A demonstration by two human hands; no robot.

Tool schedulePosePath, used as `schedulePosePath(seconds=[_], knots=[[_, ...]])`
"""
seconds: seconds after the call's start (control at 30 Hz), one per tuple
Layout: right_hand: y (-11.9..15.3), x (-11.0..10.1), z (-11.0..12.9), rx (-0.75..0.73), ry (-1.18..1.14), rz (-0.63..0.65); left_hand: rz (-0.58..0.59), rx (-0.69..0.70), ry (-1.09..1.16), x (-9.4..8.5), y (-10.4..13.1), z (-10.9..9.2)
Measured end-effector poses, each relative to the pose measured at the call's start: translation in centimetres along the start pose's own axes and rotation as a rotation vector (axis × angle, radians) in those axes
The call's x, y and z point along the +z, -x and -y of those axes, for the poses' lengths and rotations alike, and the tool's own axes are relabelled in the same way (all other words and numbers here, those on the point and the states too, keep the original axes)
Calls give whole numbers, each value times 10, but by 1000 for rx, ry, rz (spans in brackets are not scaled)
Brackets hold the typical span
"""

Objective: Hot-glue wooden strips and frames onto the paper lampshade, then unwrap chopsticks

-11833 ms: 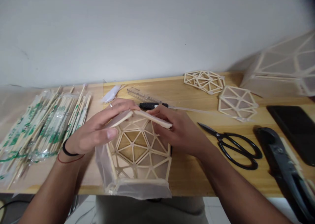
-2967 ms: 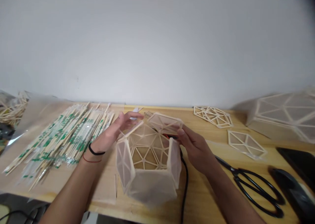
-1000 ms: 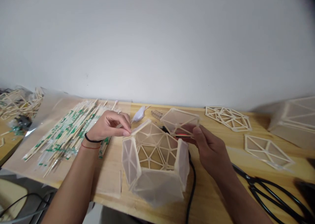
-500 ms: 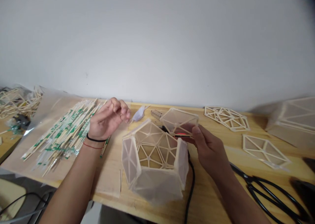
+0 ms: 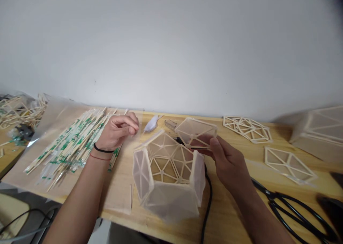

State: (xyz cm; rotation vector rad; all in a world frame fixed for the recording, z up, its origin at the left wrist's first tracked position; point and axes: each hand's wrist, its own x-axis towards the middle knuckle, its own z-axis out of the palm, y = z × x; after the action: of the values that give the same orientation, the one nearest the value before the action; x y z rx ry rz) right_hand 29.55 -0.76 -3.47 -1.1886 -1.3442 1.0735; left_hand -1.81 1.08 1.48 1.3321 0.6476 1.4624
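A bowl-like frame of thin sticks covered with translucent sheet (image 5: 171,199) stands on the wooden table, its open top facing up. Behind its right rim, my right hand (image 5: 227,162) pinches the right edge of a flat pentagonal stick panel (image 5: 194,131) covered in the same sheet. My left hand (image 5: 119,129) is raised left of the frame, thumb and fingertips pressed together; anything between them is too small to make out. A black cable (image 5: 210,201) runs down the frame's right side.
Green-and-white wrapped sticks (image 5: 72,140) lie on a clear sheet at left. Black scissors (image 5: 292,212), an uncovered stick lattice (image 5: 246,129) and another covered panel (image 5: 289,163) are on the right. A larger covered structure (image 5: 321,133) stands at far right.
My left hand has turned, and its curled, spread fingers have come together at the tips. My right hand and the panel have hardly moved.
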Motion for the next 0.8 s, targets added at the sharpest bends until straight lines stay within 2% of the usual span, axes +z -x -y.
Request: schedulePosePath(seconds=[0.13,0.43,0.8], knots=[[0,0,-1,-8,-9,-7,48,-47,-37,3,1,-3],[0,-2,-4,-7,-11,-2,-108,-38,-8,4,-1,0],[0,-3,-6,7,0,-1,-144,-7,-7,10,-1,-2]])
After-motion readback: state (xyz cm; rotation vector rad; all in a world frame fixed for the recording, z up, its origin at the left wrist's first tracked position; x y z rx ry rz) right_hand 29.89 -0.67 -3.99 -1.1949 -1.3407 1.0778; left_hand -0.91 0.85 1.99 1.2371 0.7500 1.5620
